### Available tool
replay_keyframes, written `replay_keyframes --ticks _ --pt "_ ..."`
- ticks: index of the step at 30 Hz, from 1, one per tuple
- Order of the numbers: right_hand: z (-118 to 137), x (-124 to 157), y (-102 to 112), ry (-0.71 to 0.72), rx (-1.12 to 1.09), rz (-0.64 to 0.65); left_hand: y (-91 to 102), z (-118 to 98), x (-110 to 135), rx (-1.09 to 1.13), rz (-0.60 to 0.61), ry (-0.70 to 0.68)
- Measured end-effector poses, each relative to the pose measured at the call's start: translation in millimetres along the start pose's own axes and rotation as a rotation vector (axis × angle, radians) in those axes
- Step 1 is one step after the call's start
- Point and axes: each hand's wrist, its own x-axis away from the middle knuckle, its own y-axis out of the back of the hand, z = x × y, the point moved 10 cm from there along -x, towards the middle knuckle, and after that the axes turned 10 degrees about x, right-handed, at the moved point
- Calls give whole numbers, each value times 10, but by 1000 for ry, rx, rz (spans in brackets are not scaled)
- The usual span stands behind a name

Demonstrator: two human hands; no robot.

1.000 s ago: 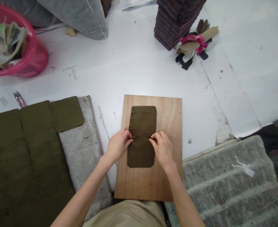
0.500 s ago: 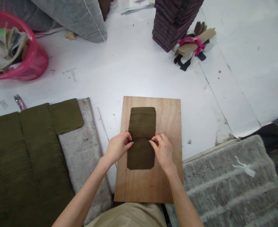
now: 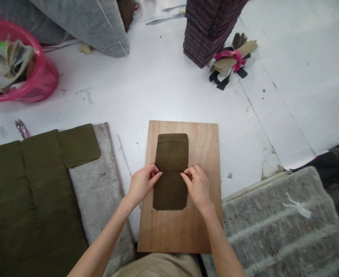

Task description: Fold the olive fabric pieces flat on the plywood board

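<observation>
A row of overlapping olive-green fabric pieces (image 3: pixel 171 148) lies on a wooden board (image 3: pixel 204 231) before me. The nearest fabric piece (image 3: pixel 170 194) shows its whole flat face, with cut corners at the near end. On its upper left corner, my left hand (image 3: pixel 143 181) is closed in a pinch between thumb and forefinger. My right hand (image 3: pixel 197 184) pinches the upper right corner in the same way. Only thin layered edges show of the pieces farther up the row.
At left, more overlapping olive fabric pieces (image 3: pixel 42 192) cover a grey cloth-covered board (image 3: pixel 92 184). Behind them are thread snips (image 3: pixel 22 129) and a pink basket (image 3: pixel 46 79) of scraps. A dark purple fabric stack (image 3: pixel 201 42) and a tied strip bundle (image 3: pixel 232 59) stand at the back.
The upper edge of the nearest fabric piece, slightly curved before, now lies straighter against the row. Both hands keep their pinch at its corners. The whole view has shifted slightly.
</observation>
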Motion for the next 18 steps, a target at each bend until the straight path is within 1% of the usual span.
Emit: replay_keyframes --ticks 6,13,18 --pt "4 0 7 -2 -11 -16 2 -34 8 -42 -4 -3" --pt "-33 -7 26 -38 -96 -36 -2 -59 11 -71 13 8" --pt "-20 -19 16 -36 -95 -17 -6 -85 18 -99 -1 -1"
